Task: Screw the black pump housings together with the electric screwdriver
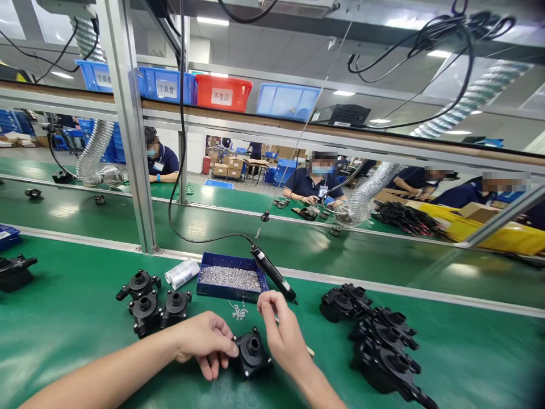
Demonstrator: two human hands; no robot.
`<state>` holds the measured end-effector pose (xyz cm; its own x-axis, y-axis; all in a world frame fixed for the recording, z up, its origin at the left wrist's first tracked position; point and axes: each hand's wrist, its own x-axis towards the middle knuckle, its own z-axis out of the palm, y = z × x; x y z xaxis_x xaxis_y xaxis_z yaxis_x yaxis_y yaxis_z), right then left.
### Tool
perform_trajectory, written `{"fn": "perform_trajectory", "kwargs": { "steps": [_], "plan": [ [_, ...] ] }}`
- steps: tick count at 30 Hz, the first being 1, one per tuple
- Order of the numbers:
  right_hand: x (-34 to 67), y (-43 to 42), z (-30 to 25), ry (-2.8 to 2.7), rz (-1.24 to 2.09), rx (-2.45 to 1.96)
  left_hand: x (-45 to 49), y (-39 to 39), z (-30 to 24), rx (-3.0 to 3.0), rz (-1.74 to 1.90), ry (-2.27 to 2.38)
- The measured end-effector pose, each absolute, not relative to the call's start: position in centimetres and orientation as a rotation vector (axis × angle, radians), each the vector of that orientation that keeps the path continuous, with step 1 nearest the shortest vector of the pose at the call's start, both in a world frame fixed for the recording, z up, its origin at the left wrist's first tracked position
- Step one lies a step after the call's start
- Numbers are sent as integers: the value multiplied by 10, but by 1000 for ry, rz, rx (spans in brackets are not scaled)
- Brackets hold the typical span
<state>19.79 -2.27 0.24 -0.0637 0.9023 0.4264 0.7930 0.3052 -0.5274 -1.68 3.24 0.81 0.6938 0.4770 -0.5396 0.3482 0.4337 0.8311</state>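
My left hand (205,341) grips the side of a black plastic pump housing (252,355) that rests on the green mat in front of me. Above that housing, my right hand (281,332) is pinched, thumb and forefinger pressed together on something too small to name. A few loose silver screws (239,311) lie just beyond the housing. Behind them sits a blue tray (213,258) full of silver screws. A black electric screwdriver (275,275) hangs on its cable beside the tray, close to my right fingertips.
Three black housings (149,304) stand at the left, with a white roll (182,272) behind them. A pile of several housings (378,341) lies at the right. Another black part (15,272) sits far left. A metal post (131,142) rises behind. People work across the conveyor.
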Motion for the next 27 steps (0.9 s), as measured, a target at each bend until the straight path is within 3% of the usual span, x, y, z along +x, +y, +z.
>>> {"fn": "perform_trajectory", "kwargs": {
  "steps": [4, 11, 15, 20, 27],
  "plan": [
    [172, -41, 4, -1828, 446, -1116, -18, 41, 4, 1012, 116, 806],
    [167, -41, -6, -1768, 564, -1071, -20, 36, 2, 973, 187, 786],
    [167, -40, -8, -1749, 530, -1055, -21, 28, 6, 1224, 163, 828],
    [182, -34, -6, -1844, 504, -1018, -24, 22, 8, 1993, 333, 1117],
    [195, -26, -3, -1860, 544, -1002, -19, 15, -6, 2191, 288, 1086]
  ]
}}
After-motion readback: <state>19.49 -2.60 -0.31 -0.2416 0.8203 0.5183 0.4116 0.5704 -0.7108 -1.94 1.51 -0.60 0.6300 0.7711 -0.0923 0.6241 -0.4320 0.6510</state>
